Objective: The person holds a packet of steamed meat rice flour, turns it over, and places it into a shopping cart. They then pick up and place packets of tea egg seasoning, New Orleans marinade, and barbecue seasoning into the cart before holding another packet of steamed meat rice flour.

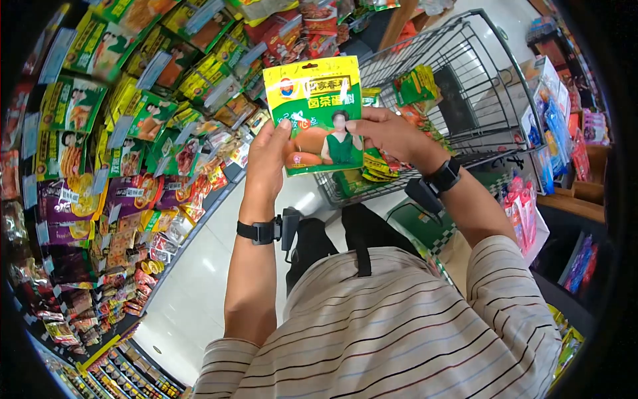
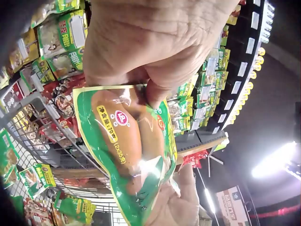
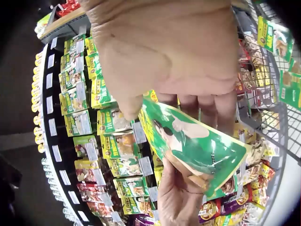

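A green-and-yellow packet of tea eggs (image 1: 311, 136), its front printed with brown eggs and a person in green, is held upright before the chest. My left hand (image 1: 267, 159) grips its left edge, thumb over the front. On the opposite edge my right hand (image 1: 397, 136) pinches it, thumb on the front and fingers behind. The left wrist view shows the packet (image 2: 120, 136) close up, with the left hand (image 2: 155, 42) above it. In the right wrist view, the right hand's fingers (image 3: 188, 106) reach behind the packet (image 3: 202, 141).
A wire shopping cart (image 1: 492, 40) stands just beyond the right hand, with several green-and-yellow packets (image 1: 417, 85) inside. Shelves of hanging snack packets (image 1: 143, 116) line the left side. Pink packages (image 1: 520, 209) and other goods are at the right. Pale floor tiles (image 1: 199, 266) lie below.
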The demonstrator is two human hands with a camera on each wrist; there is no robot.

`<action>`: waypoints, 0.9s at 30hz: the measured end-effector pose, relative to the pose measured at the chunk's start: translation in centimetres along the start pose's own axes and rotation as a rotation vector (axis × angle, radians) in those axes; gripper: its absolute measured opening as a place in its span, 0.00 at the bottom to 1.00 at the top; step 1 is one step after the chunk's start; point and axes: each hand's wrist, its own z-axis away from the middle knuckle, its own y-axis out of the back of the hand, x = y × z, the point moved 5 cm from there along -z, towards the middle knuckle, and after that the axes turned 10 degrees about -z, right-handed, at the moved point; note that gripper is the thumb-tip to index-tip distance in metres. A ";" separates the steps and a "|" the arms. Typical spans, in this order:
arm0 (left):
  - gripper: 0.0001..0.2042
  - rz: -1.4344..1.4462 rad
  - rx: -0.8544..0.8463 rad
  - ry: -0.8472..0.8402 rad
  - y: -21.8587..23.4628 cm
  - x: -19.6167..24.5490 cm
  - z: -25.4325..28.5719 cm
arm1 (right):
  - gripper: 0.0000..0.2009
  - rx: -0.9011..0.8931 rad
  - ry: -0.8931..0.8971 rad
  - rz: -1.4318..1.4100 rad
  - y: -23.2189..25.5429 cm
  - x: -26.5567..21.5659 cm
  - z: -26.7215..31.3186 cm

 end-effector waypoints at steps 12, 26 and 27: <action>0.15 0.010 0.071 0.026 10.0 1.4 4.1 | 0.13 0.014 0.066 -0.062 -9.3 0.5 -3.2; 0.17 0.036 0.006 -0.014 16.1 2.1 7.5 | 0.13 0.001 0.023 -0.001 -16.7 1.0 -7.3; 0.17 0.043 0.003 -0.009 16.4 2.4 7.7 | 0.14 -0.016 0.004 0.015 -17.1 1.1 -7.5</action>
